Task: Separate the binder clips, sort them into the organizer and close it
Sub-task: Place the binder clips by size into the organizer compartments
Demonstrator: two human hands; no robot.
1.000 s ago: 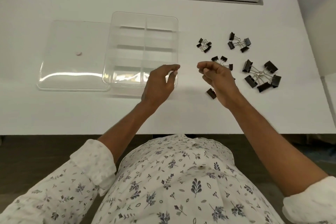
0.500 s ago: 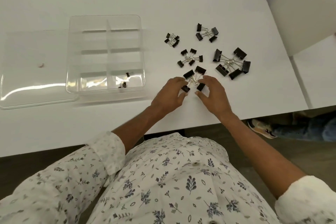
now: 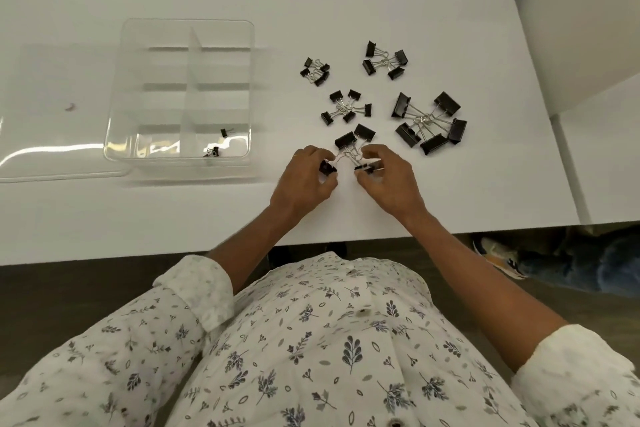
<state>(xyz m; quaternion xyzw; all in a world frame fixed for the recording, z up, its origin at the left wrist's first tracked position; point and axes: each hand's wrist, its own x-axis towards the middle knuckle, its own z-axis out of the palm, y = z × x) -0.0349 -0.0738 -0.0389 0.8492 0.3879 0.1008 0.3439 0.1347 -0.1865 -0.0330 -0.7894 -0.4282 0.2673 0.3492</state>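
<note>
Black metal binder clips joined by their wire handles form the near cluster [image 3: 353, 149] on the white bench [image 3: 450, 28], now gripped from both sides: the left hand [image 3: 304, 180] fingers pinch its left clip, the right hand [image 3: 388, 177] fingers pinch its right clip. Half a second ago both hands were just reaching it. Four more clusters lie beyond, the largest cluster [image 3: 429, 123] to the right. The clear plastic compartment organizer [image 3: 183, 28] sits open left, two small black clips [image 3: 218, 142] in its near-right compartment, unchanged.
</note>
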